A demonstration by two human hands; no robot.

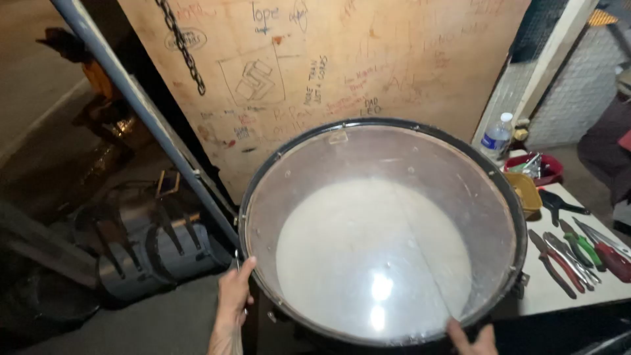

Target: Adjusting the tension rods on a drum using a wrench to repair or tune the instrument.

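Beside a scribbled plywood board (368, 59), both hands, left hand (231, 299) and right hand (470, 338), grip the big drum (381, 230) rim loosely, so it might slip onto pliers (559, 260).

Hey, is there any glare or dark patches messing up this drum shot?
Head view: two bright glare spots sit low on the clear drum head; the floor at left is deep in shadow, detail lost; the left hand and right hand on the rim are dim, cut by the frame edge; the pliers stay sharp.
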